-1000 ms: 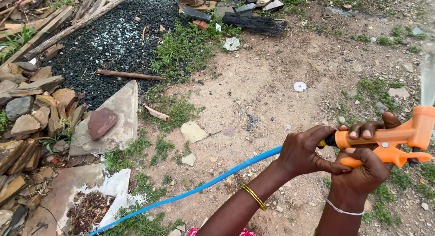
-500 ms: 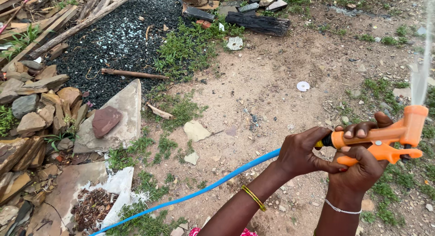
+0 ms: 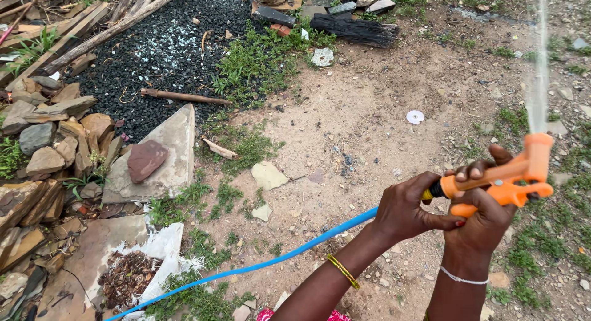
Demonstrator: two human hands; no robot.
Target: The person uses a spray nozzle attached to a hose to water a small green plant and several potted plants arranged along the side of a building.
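The orange spray nozzle has swung leftward; right hand fingers grasp its handle, left hand fingers clench the blue hose end just behind it.

At the near right, the right hand grips the spray nozzle just right of the left hand on the hose, which trails near-left past the stone pile, gravel lying far left.
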